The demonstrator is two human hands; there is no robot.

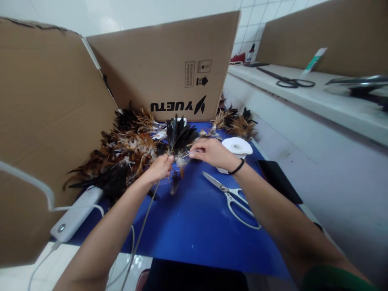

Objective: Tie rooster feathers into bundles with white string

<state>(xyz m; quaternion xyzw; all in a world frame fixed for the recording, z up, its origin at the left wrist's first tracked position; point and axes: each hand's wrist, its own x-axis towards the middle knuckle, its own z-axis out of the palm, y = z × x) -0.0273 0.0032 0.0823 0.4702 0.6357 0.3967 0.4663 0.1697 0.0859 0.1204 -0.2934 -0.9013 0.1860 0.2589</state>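
Note:
Near the table's middle, my left hand (160, 167) is closed at the lower end of a bunch of black feathers (180, 135) that fans upward. A thin cord (144, 224) trails down from this hand past the table's front edge. To the right, my right hand (210, 151) pinches a thin white string (185, 156) stretched toward the left hand. Pale fluffy feather ends hang between the hands. Scissors (223, 188) lie slightly apart below the right hand, and a white ribbon roll (238, 146) rests beside that wrist.
Brown and black feather bunches (127, 143) are heaped at left, with more feathers (242, 125) at the back right. A white power strip (77, 214) with cables lies front left. Cardboard panels (163, 60) wall the table. A dark flat device (279, 182) sits at its right edge.

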